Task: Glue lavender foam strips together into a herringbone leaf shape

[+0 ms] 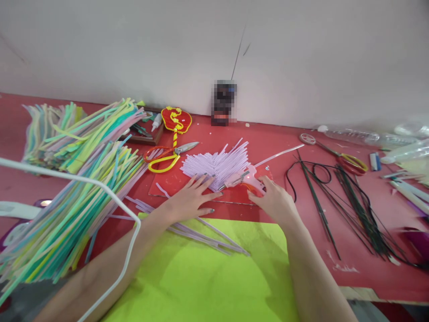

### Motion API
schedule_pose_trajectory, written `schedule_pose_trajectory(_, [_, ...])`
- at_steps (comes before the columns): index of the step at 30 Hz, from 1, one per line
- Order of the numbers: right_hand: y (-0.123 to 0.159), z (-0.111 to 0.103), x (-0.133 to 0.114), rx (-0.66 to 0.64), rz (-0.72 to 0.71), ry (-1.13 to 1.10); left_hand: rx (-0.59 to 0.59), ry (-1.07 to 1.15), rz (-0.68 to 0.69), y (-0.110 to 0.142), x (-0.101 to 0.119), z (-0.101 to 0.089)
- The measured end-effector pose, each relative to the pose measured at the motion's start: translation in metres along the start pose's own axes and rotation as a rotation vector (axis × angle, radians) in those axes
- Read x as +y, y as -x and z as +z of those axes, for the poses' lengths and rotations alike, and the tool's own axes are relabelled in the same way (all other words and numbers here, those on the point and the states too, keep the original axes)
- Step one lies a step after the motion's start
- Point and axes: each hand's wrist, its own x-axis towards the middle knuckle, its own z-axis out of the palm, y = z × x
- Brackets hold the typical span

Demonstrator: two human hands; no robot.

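A leaf-like piece made of lilac pipe cleaners (217,161) lies on a red board (268,172), its strands slanting out from a middle seam. My left hand (189,199) is open, fingers spread, with the fingertips at the lower left edge of the piece. My right hand (276,201) is closed round the handle of a pink glue gun (250,175). The gun's nozzle points left at the bottom of the piece, near my left fingers. A clear glue stick (281,154) juts from its back. Loose lilac pipe cleaners (214,239) lie under and beside my left forearm.
Bundles of coloured pipe cleaners (80,210) fill the left. Yellow-and-red scissors (167,158) and a tool tray (145,134) are near them. At right lie more scissors (335,154), dark green wires (358,210) and a black cord (317,172). A blurred-out phone-like object (224,103) leans on the wall.
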Motion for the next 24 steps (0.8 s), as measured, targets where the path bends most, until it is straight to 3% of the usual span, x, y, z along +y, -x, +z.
schedule_pose_trajectory(5, [-0.001, 0.001, 0.001, 0.020, 0.001, -0.010, 0.021, 0.020, 0.024, 0.002, 0.001, -0.006])
schedule_pose_trajectory(9, [-0.002, 0.003, 0.004, 0.032, -0.020, -0.024, 0.135, 0.044, 0.065, 0.002, -0.003, -0.008])
schedule_pose_trajectory(15, [-0.001, 0.001, 0.002, 0.025, -0.001, -0.028, 0.324, 0.122, 0.005, -0.009, -0.005, -0.001])
schedule_pose_trajectory(24, [-0.001, 0.002, 0.002, 0.059, -0.036, -0.052, 0.428, 0.131, 0.010, -0.019, -0.005, 0.008])
